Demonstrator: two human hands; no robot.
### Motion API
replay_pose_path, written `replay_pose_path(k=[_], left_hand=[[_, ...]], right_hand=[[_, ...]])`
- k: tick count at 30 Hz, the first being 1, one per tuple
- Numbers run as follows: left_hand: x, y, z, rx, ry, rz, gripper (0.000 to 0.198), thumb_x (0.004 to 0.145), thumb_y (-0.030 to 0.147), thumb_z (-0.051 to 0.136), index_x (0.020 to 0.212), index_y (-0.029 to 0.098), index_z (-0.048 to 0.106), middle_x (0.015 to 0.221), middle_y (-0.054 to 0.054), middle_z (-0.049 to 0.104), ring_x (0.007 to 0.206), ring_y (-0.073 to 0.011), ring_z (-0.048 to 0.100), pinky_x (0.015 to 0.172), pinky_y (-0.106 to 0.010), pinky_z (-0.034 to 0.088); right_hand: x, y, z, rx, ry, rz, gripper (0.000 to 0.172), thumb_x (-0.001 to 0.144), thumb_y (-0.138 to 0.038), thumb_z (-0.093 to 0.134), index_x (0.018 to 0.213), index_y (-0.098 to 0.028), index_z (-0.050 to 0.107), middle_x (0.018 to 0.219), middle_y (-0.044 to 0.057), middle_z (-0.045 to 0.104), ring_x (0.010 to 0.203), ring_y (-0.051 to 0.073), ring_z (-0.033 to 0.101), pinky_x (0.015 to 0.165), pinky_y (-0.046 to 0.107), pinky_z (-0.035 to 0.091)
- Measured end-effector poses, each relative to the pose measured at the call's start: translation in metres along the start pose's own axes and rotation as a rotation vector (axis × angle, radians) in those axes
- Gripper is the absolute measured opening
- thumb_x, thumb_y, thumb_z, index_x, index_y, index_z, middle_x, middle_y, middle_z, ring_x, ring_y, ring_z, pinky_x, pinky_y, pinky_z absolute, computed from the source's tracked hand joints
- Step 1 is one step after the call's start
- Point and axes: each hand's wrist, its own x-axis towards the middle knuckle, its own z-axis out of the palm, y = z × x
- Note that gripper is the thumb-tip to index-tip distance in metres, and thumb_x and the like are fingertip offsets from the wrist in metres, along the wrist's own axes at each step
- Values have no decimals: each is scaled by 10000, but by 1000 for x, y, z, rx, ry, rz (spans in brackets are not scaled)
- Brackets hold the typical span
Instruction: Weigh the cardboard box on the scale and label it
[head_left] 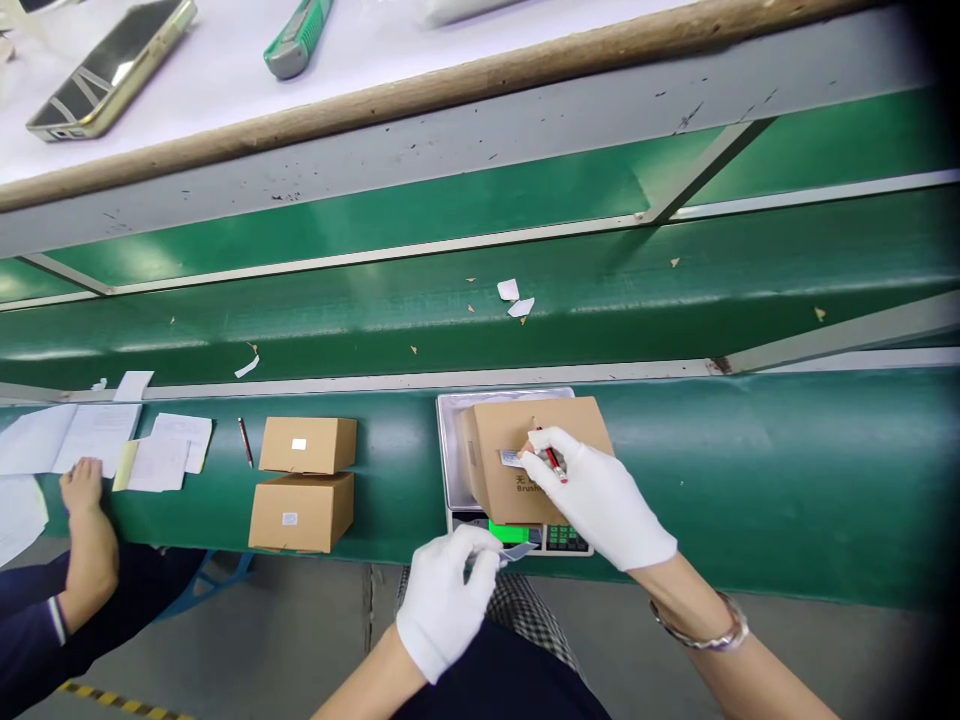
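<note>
A cardboard box (555, 425) with printed dark lettering sits tilted on a weighing scale (454, 470), whose green display (508, 530) is lit. My white-gloved right hand (600, 495) rests over the box's upper face. It grips a red pen (555, 460), and its fingertips are at a small white label (511, 458) on the cardboard. Whether the fingers press the label down I cannot tell. In front of the scale, my white-gloved left hand (450, 590) pinches a small greyish slip (517, 552) that looks like label backing.
Two closed cardboard boxes (300, 515) with labels stand left on the green bench (750, 480), near another pen (245, 442). A co-worker's hand (82, 487) lies on papers (97, 435). The shelf above holds a phone (112, 65) and a green cutter (298, 40). Paper scraps (508, 290) lie behind.
</note>
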Motion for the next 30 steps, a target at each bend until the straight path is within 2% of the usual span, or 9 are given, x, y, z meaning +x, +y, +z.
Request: replay_pose_path(k=[10, 24, 27, 30], left_hand=[[2, -1, -1, -41, -27, -53, 177, 924, 253, 475, 915, 218, 649, 900, 11, 725, 845, -155, 650, 803, -276, 454], [2, 2, -1, -20, -39, -60, 173, 939, 267, 472, 925, 220, 638, 872, 18, 723, 823, -151, 646, 779, -269, 437], [1, 1, -2, -19, -35, -65, 170, 939, 265, 474, 920, 219, 636, 871, 17, 720, 823, -151, 645, 781, -270, 439], [-3, -2, -3, -22, -16, -79, 181, 946, 264, 465, 895, 218, 632, 865, 17, 709, 809, -146, 636, 767, -266, 446]], right_hand=[[0, -3, 6, -58, 90, -96, 241, 904, -395, 416, 810, -227, 561, 640, -12, 616, 568, 160, 571, 552, 278, 378], [-5, -4, 26, -299, 189, -113, 288, 951, -395, 459, 732, -210, 487, 624, -25, 523, 603, 136, 533, 546, 267, 284], [0, 1, 22, -249, 203, -39, 282, 895, -469, 523, 787, -210, 503, 692, -14, 559, 644, 152, 555, 552, 274, 302], [5, 17, 6, -211, 259, 109, 371, 763, -551, 619, 878, -211, 527, 838, 24, 580, 700, 188, 562, 574, 293, 340]])
